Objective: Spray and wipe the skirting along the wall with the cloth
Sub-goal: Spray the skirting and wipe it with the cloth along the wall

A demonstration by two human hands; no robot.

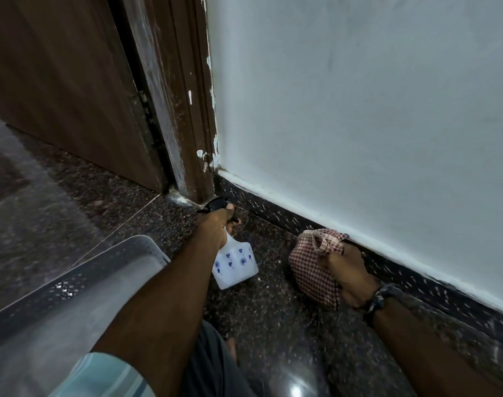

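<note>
A dark speckled skirting [276,213] runs along the foot of the pale wall, from the door frame down to the right. My left hand [216,224] grips the neck of a white spray bottle [234,262] with blue flower marks; its black nozzle points toward the skirting near the door frame. My right hand [347,270] holds a bunched red-and-white checked cloth [310,262] low on the floor, its top edge touching the skirting.
A brown wooden door [58,81] and its scuffed frame [184,124] stand at the left of the wall [359,110]. A grey perforated plastic basket [73,285] sits at my lower left. The floor [273,325] is dark polished granite.
</note>
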